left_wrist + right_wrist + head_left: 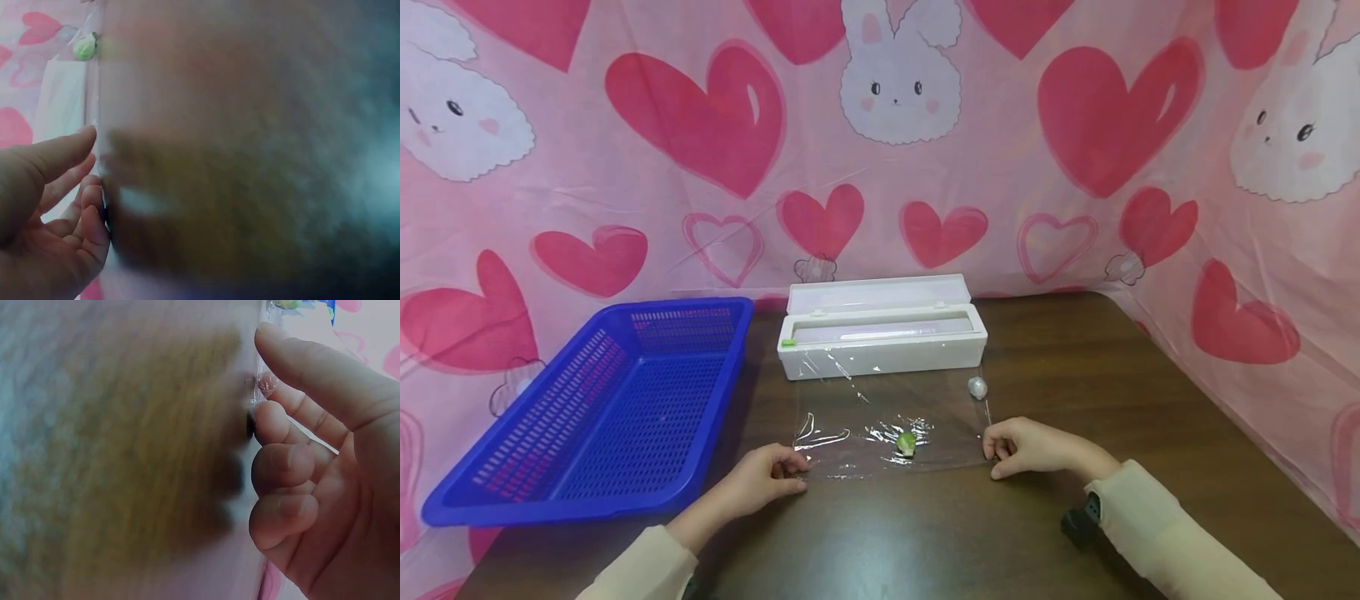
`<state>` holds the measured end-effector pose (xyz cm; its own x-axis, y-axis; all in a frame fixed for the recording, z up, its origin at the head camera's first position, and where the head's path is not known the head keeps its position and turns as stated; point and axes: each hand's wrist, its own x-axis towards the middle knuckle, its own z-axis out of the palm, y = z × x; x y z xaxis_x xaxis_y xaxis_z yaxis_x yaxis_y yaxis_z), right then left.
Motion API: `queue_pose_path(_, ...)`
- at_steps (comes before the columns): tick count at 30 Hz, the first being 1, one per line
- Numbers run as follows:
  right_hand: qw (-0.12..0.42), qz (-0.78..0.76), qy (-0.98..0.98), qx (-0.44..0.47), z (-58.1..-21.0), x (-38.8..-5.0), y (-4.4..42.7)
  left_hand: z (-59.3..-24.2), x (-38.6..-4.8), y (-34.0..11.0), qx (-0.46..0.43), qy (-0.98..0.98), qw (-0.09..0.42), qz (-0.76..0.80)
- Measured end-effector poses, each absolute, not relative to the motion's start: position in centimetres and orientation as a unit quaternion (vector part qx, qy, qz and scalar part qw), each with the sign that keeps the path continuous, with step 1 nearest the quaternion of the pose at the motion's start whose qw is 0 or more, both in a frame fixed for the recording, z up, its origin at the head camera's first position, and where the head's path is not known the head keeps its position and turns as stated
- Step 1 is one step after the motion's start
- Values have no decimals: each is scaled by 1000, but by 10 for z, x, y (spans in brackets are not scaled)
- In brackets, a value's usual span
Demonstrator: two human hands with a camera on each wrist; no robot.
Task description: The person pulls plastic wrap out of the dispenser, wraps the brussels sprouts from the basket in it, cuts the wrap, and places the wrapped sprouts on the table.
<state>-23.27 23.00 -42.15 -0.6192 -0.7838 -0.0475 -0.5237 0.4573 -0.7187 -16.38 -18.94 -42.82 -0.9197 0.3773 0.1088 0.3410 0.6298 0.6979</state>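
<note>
A sheet of clear cling film [868, 454] lies on the table, running forward from a white cling film dispenser box [883, 358] with its lid up. On the sheet sits a small green vegetable [906, 443], much like a Brussels sprout. My left hand [763, 479] rests at the film's near left corner, fingertips touching down and thumb apart. At the near right corner my right hand [1033, 448] touches the film's edge with relaxed fingers, its thumb also apart. Near the film's right edge lies a small whitish, shiny ball [977, 387]; its contents are unclear.
To the left stands a blue plastic basket [711, 433] with slotted walls. A green slider [787, 342] sits at the dispenser's left end. Pink cloth [1000, 142] with hearts and rabbits hangs behind the brown table [880, 542].
</note>
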Motion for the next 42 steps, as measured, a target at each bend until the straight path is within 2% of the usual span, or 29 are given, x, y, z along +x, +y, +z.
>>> queue_pose_path(6,176,-334,832,-406,-420,-233,228,-429,-163,-192,214,919,-25,331)
queue_pose_path(13,145,-326,842,-405,-419,-232,228,-431,-164,-193,214,925,-50,311)
queue_pose_path(25,92,-382,806,-442,-418,-237,237,-428,-167,-189,206,899,-129,364)
queue_pose_path(29,80,-402,796,-446,-415,-238,237,-423,-168,-187,156,894,-99,407)
queue_pose_path(35,138,-430,813,-367,-409,-236,236,-418,-170,-186,109,870,-27,480)
queue_pose_path(42,149,-433,827,-326,-408,-242,236,-422,-176,-183,86,860,-20,502)
